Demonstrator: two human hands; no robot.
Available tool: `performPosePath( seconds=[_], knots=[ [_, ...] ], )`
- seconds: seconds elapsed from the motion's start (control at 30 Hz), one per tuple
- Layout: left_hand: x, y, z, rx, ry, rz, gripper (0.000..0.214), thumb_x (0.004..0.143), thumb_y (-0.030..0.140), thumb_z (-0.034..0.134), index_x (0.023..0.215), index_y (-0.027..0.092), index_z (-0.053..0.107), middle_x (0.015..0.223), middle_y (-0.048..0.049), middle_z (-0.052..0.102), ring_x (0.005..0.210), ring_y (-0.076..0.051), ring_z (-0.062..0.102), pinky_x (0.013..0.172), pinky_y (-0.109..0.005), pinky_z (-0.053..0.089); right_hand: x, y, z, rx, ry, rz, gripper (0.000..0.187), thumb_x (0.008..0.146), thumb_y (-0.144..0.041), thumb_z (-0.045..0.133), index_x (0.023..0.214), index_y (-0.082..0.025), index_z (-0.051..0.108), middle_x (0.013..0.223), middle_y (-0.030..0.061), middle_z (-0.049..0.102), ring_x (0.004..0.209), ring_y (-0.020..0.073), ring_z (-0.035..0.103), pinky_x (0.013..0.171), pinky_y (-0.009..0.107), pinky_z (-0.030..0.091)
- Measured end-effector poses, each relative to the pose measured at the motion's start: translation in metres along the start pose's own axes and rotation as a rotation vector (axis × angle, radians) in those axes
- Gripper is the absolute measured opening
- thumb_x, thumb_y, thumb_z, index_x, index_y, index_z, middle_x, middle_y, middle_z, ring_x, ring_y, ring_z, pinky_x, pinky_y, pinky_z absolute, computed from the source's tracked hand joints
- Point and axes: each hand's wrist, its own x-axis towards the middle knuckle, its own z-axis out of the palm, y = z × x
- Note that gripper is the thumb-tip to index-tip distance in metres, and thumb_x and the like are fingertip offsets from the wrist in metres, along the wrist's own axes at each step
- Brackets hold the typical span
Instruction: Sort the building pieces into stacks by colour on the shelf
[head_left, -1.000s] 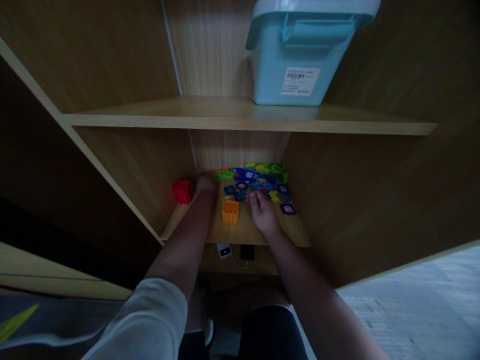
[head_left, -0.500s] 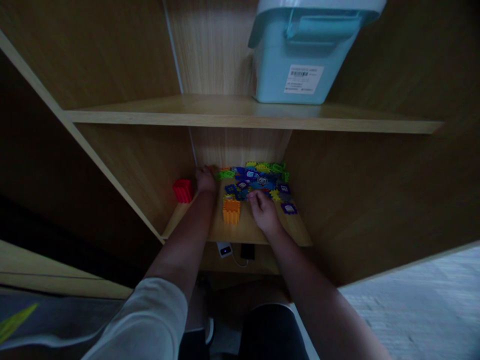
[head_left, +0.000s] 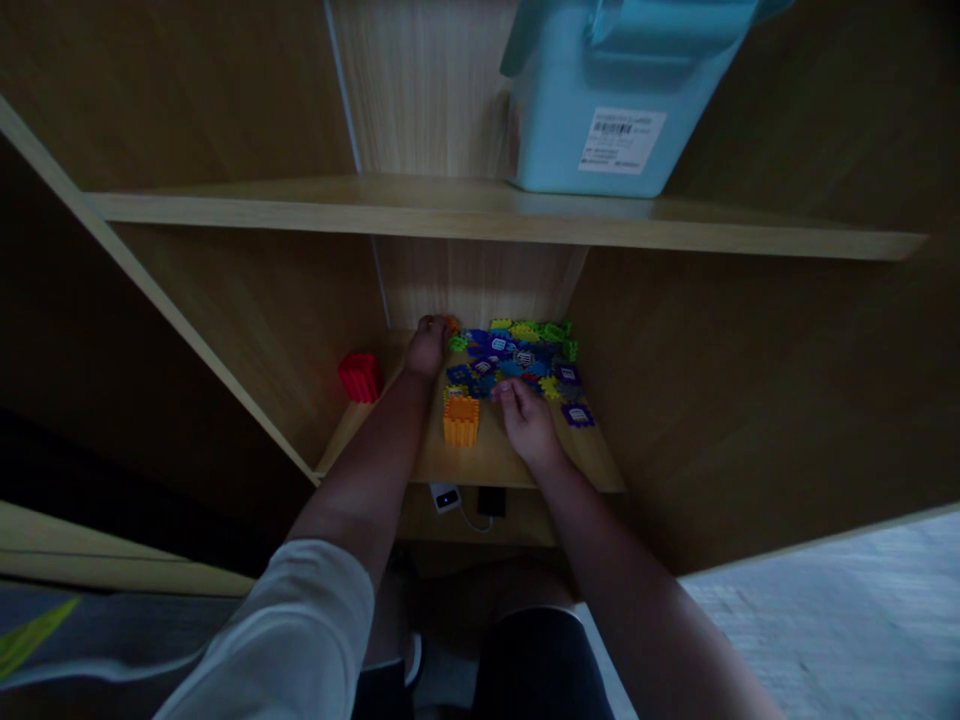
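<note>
Left hand [head_left: 427, 345] placed behind-left of orange block [head_left: 460, 422], grip unreadable | right hand [head_left: 529, 425] right of it, fingers curled, hold untellable | flat pieces [head_left: 517, 358] spread behind it, presumably for easy reach

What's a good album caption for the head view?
Left hand and right hand beside colourful toothed pieces, below a blue bin.
</note>
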Motion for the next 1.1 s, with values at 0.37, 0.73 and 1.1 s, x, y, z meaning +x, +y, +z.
performPosePath(
  seconds=[0.37, 0.73, 1.1],
  knots=[
    [0.024, -0.011, 0.015, 0.014, -0.123, -0.07, 0.043, 0.112, 0.036, 0.042, 0.147, 0.017, 0.055, 0.134, -0.0201, 0.071, 0.109, -0.029, 0.072, 0.094, -0.036, 0.053, 0.001, -0.004, -0.002, -0.008, -0.034, 0.011, 0.043, 0.113, -0.055, 0.04, 0.093, -0.027, 0.066, 0.092, 0.0056, 0.077, 0.087, 0.0245, 0.074, 0.084, 0.038, 0.057],
    [0.021, -0.012, 0.011, 0.071, -0.174, -0.036, 0.042, 0.112, 0.035, 0.041, 0.143, 0.013, 0.059, 0.115, -0.0214, 0.078, 0.105, -0.032, 0.074, 0.09, -0.039, 0.054, -0.001, 0.001, 0.0, -0.012, -0.03, -0.002, 0.044, 0.113, -0.056, 0.039, 0.094, -0.028, 0.067, 0.094, 0.0052, 0.078, 0.088, 0.0254, 0.073, 0.084, 0.039, 0.058],
    [0.011, -0.013, 0.003, 0.106, -0.172, 0.169, 0.038, 0.105, 0.026, 0.045, 0.124, 0.015, 0.076, 0.125, -0.0179, 0.076, 0.118, -0.028, 0.068, 0.114, -0.042, 0.048, 0.0, 0.0, 0.0, -0.019, -0.03, -0.02, 0.047, 0.113, -0.058, 0.038, 0.092, -0.028, 0.068, 0.092, 0.0052, 0.077, 0.087, 0.0254, 0.073, 0.085, 0.039, 0.058]
  ],
)
